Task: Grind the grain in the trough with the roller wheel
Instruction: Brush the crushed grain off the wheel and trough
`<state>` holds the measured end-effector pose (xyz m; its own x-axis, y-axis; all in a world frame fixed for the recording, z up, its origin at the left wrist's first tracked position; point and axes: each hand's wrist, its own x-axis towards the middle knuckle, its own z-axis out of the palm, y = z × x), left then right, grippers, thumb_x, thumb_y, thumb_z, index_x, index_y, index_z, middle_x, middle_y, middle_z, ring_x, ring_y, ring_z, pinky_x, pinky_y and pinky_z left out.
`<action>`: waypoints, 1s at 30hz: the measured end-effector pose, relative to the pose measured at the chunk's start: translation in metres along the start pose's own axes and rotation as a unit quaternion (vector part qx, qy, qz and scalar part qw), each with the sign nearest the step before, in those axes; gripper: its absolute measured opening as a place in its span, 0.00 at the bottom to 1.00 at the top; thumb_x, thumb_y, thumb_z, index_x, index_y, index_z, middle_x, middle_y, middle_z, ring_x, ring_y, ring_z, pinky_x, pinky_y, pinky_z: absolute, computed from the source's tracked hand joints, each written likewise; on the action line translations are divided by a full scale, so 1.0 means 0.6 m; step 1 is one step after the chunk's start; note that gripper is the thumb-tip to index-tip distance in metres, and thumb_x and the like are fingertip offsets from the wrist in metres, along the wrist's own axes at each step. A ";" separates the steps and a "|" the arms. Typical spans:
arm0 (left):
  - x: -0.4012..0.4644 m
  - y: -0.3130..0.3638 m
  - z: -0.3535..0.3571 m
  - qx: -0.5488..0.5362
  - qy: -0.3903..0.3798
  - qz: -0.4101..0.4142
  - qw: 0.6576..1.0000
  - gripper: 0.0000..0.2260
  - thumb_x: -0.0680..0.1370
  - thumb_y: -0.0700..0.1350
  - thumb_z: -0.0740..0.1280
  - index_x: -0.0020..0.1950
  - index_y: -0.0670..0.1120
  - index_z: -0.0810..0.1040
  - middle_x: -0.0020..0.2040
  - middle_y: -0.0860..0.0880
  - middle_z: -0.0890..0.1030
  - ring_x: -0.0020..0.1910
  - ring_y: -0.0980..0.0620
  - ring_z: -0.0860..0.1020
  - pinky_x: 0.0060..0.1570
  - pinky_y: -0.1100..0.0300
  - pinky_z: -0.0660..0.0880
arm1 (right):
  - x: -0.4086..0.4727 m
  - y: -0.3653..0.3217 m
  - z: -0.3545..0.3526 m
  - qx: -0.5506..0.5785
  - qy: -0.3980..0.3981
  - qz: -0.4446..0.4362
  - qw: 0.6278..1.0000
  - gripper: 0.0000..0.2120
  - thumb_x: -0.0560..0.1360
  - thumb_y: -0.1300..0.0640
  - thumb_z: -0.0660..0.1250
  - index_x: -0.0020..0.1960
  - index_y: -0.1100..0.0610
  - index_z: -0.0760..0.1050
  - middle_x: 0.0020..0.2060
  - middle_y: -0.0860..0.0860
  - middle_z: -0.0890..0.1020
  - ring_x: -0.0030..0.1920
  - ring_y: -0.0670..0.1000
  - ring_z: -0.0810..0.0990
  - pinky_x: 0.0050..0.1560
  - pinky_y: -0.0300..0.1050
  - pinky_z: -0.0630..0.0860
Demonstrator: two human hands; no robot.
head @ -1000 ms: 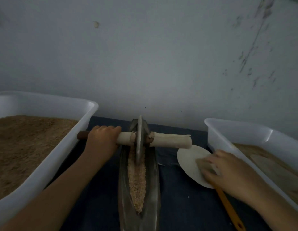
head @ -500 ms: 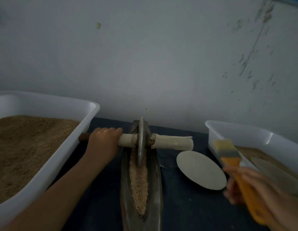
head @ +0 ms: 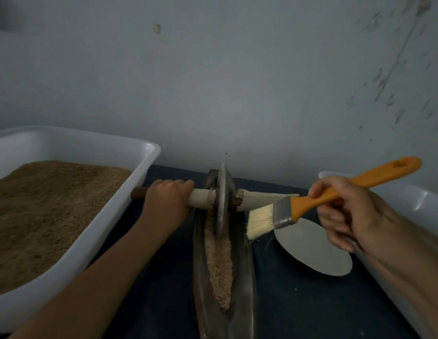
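Orange handle, shiny grey band and pale cream hairs on the brush (head: 284,214). Golden brown grain (head: 219,253) in a dark grey trough (head: 246,277). Dull grey wheel (head: 222,199) on a pale axle (head: 200,198) with a dark brown end. White tub (head: 90,238) of brown grain. Dark blue cloth (head: 286,302). Pale grey disc (head: 313,250). Grey-blue wall (head: 213,81) with dark specks.

Upright metal roller wheel (head: 222,204) in narrow trough (head: 247,272), tan grain (head: 219,255) beneath

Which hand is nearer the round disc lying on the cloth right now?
Right. The right hand, gripping the brush, hangs just above the round disc. The left hand grips the roller handle on the trough's far side.
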<state>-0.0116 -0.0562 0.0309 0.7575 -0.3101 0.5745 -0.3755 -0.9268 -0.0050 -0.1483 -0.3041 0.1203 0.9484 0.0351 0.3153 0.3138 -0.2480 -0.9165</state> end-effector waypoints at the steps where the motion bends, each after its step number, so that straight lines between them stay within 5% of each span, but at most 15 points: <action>1: 0.000 0.000 0.001 0.000 0.001 0.001 1.000 0.09 0.74 0.52 0.65 0.51 0.50 0.73 0.50 0.51 0.79 0.49 0.52 0.77 0.49 0.59 0.67 | 0.006 0.005 0.001 -0.004 0.000 0.005 1.000 0.18 0.73 0.46 0.54 0.32 0.50 0.78 0.21 0.45 0.63 0.19 0.42 0.61 0.19 0.33 0.62; 6: 0.001 0.000 0.002 -0.005 0.002 0.000 1.000 0.09 0.74 0.51 0.66 0.51 0.49 0.73 0.49 0.50 0.79 0.49 0.51 0.77 0.50 0.59 0.68 | 0.006 0.007 0.007 0.015 -0.033 0.004 0.999 0.17 0.72 0.41 0.59 0.37 0.50 0.80 0.23 0.46 0.66 0.21 0.42 0.62 0.21 0.31 0.61; 16: 0.002 0.001 0.003 0.011 0.005 0.000 1.000 0.08 0.74 0.51 0.65 0.49 0.49 0.72 0.48 0.51 0.79 0.48 0.51 0.77 0.46 0.60 0.66 | 0.019 -0.003 0.061 -0.033 -0.156 0.151 0.976 0.18 0.72 0.38 0.58 0.32 0.48 0.74 0.22 0.45 0.64 0.22 0.43 0.60 0.21 0.33 0.59; 23: 0.000 0.001 0.003 0.011 0.015 0.001 1.000 0.08 0.74 0.50 0.66 0.49 0.48 0.73 0.47 0.49 0.79 0.47 0.50 0.77 0.44 0.59 0.64 | 0.046 0.034 0.099 -0.070 -0.215 0.226 0.948 0.17 0.78 0.42 0.55 0.43 0.54 0.71 0.23 0.43 0.65 0.22 0.41 0.62 0.21 0.32 0.60; 26: 0.001 0.001 0.004 0.016 0.012 0.002 1.000 0.08 0.74 0.51 0.66 0.49 0.49 0.73 0.47 0.50 0.79 0.47 0.50 0.77 0.45 0.59 0.65 | 0.053 0.047 0.111 -0.110 -0.221 0.187 0.951 0.16 0.78 0.43 0.55 0.44 0.54 0.72 0.21 0.42 0.67 0.23 0.40 0.65 0.24 0.32 0.63; 30: 0.003 0.000 0.006 0.023 0.005 0.000 1.000 0.08 0.74 0.51 0.65 0.50 0.49 0.72 0.48 0.50 0.79 0.48 0.51 0.77 0.45 0.60 0.65 | 0.054 0.039 0.112 -0.225 -0.141 0.006 0.964 0.18 0.71 0.37 0.52 0.41 0.50 0.71 0.23 0.38 0.74 0.25 0.37 0.72 0.26 0.30 0.67</action>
<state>-0.0087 -0.0576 0.0290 0.7520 -0.3082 0.5827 -0.3502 -0.9357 -0.0430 -0.1069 -0.2434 0.0927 0.9466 0.2755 0.1677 0.3111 -0.6427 -0.7001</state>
